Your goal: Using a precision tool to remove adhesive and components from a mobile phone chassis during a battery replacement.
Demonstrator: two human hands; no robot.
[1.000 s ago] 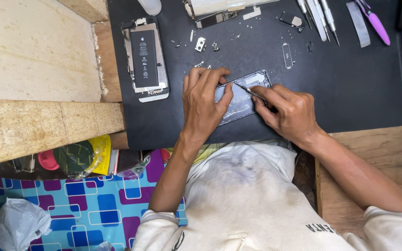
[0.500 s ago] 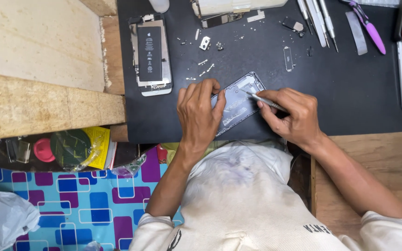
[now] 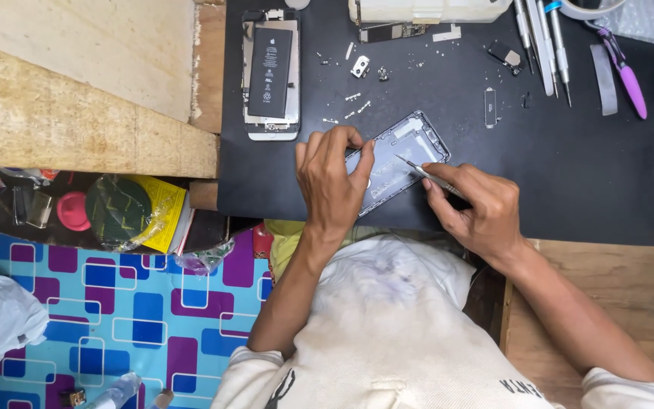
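- The phone housing [image 3: 399,160] lies on the black mat [image 3: 569,189], long axis running from 8 to 2 o'clock.
- The left hand [image 3: 332,178] pins its 8 o'clock end, fingers pressed down.
- The right hand [image 3: 478,208] pinches tweezers [image 3: 421,171] (tip at housing centre), reaching in from 4 o'clock.

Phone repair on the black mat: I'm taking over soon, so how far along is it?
Done: one phone lies opened, battery exposed, with screws and small parts scattered. In hand: the left hand steadies a grey phone housing while the right hand works tweezers inside. Left: nothing looks reassembled; screwdrivers lie unused.
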